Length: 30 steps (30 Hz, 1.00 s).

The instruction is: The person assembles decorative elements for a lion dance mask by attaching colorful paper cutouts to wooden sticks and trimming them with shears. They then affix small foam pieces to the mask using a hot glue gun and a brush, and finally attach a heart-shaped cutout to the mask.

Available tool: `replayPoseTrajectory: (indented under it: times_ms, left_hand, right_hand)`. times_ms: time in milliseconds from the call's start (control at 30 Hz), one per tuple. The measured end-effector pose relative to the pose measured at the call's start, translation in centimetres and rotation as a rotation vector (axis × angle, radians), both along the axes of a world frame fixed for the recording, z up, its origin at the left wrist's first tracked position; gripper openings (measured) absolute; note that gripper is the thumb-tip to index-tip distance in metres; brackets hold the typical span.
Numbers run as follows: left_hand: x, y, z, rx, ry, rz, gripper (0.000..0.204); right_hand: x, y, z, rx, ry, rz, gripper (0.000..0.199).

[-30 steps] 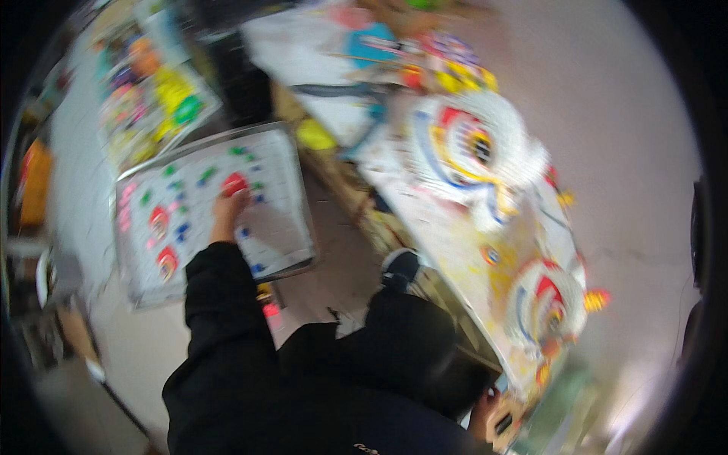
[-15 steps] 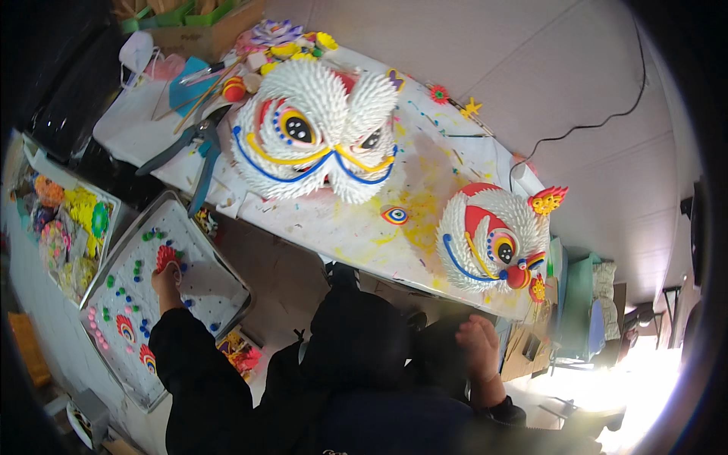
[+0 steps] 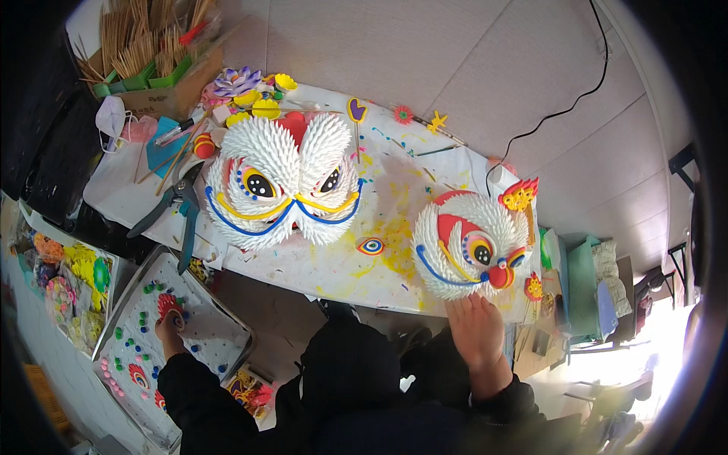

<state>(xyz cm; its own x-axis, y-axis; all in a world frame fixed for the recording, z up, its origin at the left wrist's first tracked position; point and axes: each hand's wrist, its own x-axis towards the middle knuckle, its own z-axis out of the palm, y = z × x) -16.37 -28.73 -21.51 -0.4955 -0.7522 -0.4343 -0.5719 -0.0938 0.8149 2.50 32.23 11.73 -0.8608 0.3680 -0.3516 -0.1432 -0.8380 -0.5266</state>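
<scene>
My left hand (image 3: pixel 170 331) reaches down to a metal tray (image 3: pixel 227 356) at the lower left and closes on a red round paper piece (image 3: pixel 167 305) lying there. The tray holds several small green, blue, pink and red pieces on white paper. My right hand (image 3: pixel 476 327) rests flat with fingers together against the table's near edge, just below a small white spiky mask (image 3: pixel 469 243) with red, blue and yellow trim. A larger white spiky mask (image 3: pixel 282 182) with two dark eyes lies at the table's middle. A small eye-shaped piece (image 3: pixel 371 246) lies between the masks.
The paint-stained white table (image 3: pixel 318 269) carries paper flowers (image 3: pixel 250 87), pliers (image 3: pixel 178 201), sticks and a cardboard box of bamboo strips (image 3: pixel 148 45) at its far left. Another tray of coloured pieces (image 3: pixel 64 284) lies at the left. A black cable (image 3: pixel 561 110) crosses the grey floor.
The view has swung and steadied over the table, with both masks now central. My left hand stays on the red piece in the tray. My right hand has moved up to the table edge.
</scene>
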Motion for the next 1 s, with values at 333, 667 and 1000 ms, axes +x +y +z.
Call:
replayPoseTrajectory:
  times_ms: [333, 667, 1000]
  left_hand:
    - [0.6, -1.6, 0.0, 0.25, 0.102, -0.067, 0.033]
    - [7.2, 6.2, 18.7, 0.475, 0.82, -0.186, 0.03]
    - [12.1, 39.1, 37.1, 0.545, 0.573, -1.741, 0.026]
  right_hand:
    - [-4.1, 1.9, -2.2, 0.111, 0.065, 0.073, 0.038]
    - [1.0, -3.5, 0.3, 0.305, 0.003, 0.672, 0.048]
    - [3.7, -2.3, 2.7, 0.324, 0.279, 0.632, 0.049]
